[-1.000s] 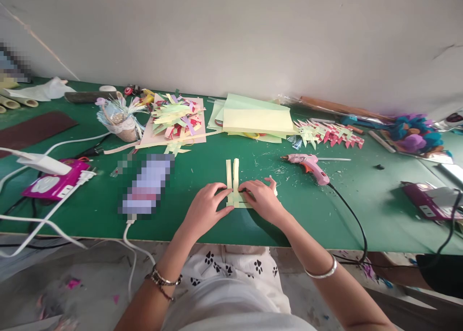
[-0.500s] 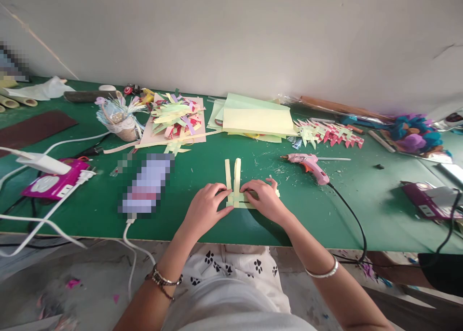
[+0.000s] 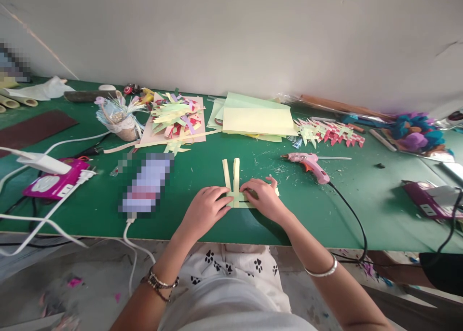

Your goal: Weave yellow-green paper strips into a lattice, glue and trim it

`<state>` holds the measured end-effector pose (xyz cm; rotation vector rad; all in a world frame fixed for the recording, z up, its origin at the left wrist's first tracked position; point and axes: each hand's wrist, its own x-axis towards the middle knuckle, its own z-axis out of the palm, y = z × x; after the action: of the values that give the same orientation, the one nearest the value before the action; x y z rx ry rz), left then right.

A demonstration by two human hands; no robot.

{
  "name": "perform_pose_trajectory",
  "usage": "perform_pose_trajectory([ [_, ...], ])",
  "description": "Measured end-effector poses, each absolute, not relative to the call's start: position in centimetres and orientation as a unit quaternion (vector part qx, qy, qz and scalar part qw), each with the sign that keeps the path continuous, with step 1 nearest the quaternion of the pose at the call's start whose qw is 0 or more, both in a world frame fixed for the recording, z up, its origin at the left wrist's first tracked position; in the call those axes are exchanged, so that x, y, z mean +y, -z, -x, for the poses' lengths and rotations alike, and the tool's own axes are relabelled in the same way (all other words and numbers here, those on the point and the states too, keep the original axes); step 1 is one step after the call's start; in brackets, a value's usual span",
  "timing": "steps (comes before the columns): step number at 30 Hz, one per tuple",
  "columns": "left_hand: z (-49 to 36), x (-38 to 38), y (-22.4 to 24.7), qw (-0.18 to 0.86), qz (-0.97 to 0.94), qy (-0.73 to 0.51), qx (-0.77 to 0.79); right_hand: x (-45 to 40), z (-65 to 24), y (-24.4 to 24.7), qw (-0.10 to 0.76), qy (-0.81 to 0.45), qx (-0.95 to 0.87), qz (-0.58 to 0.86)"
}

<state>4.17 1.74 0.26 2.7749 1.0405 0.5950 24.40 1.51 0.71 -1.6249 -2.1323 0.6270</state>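
Observation:
Pale yellow-green paper strips (image 3: 236, 176) lie crossed on the green table in front of me, two of their ends pointing away toward the wall. My left hand (image 3: 207, 206) is at the left side of the crossing, its thumb and fingers closed on the strips there. From the right, my right hand (image 3: 263, 198) grips the same strips with thumb and forefinger, its little finger raised. Part of the woven paper is hidden beneath the right hand, and a bit of it shows beyond that hand's outer side.
A pink glue gun (image 3: 307, 164) with a black cord lies to the right. At left are a blurred phone (image 3: 147, 182) and a purple power strip (image 3: 60, 179) with white cables. Behind stand paper sheets (image 3: 257, 121), a heap of strips (image 3: 177, 116) and red-and-green woven pieces (image 3: 331, 133).
The left upright paper strip has tilted outward to the left at its top. My left hand has shifted slightly, its fingers drawn closer together; the right hand stays nearly in place.

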Motion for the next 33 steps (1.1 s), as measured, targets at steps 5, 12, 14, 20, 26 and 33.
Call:
perform_pose_trajectory([
  [5, -3.8, 1.8, -0.3, 0.047, -0.929, -0.186, 0.317, 1.5, -24.5, -0.8, 0.184, -0.219, -0.766, 0.577],
  [12, -2.9, 2.1, -0.5, 0.062, -0.941, -0.155, 0.295, 1.6, -24.7, -0.9, 0.184, -0.21, -0.772, 0.571],
  [14, -2.8, 2.1, -0.5, 0.069, -0.941, -0.154, 0.292, 1.6, -24.6, -0.9, 0.181, -0.205, -0.774, 0.571],
  [20, -4.2, 1.9, -1.3, 0.098, -0.922, -0.133, 0.35, 1.6, -24.4, -0.8, 0.187, -0.215, -0.766, 0.577],
  [26, -5.0, 2.6, -1.3, 0.103, -0.916, -0.129, 0.365, 1.6, -24.4, -1.0, 0.188, -0.226, -0.762, 0.576],
  [33, -4.4, 2.6, -0.9, 0.048, -0.931, -0.142, 0.331, 1.7, -24.6, -0.7, 0.188, -0.217, -0.773, 0.565],
])
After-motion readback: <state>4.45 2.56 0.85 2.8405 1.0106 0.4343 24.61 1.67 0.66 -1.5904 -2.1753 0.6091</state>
